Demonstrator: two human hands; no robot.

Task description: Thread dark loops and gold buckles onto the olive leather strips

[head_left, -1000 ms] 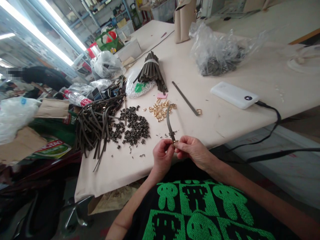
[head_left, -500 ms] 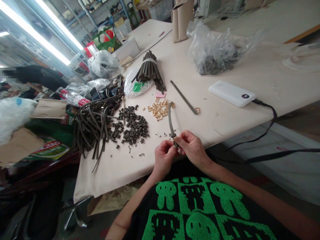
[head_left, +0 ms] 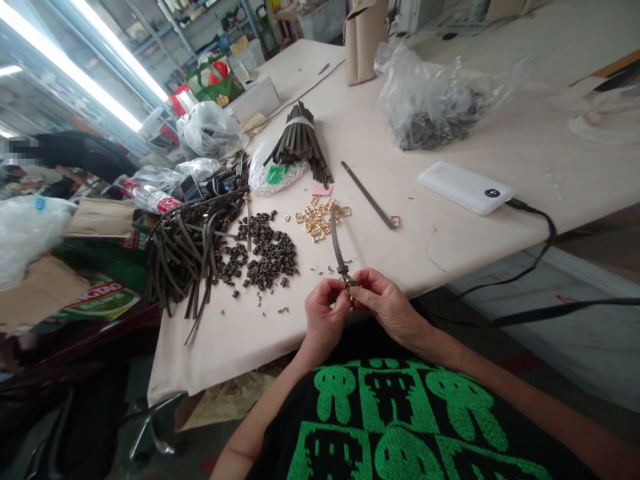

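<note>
A strap (head_left: 337,247) is held between the left hand (head_left: 324,312) and the right hand (head_left: 384,301), just over the near edge of the table (head_left: 235,347). Its near end is pinched by the fingertips of both hands, and what is done there is partly hidden by the fingers. Its far end is pointed away from the hands, toward the buckles (head_left: 316,223); whether these are touched by it cannot be told. To the left of the hands, many loops (head_left: 273,252) are heaped, and farther left a pile of straps (head_left: 185,257) is seen. Beyond the buckles, a tied bundle (head_left: 300,143) is laid. Ahead and to the right of the hands, a power bank (head_left: 457,185) is placed.
</note>
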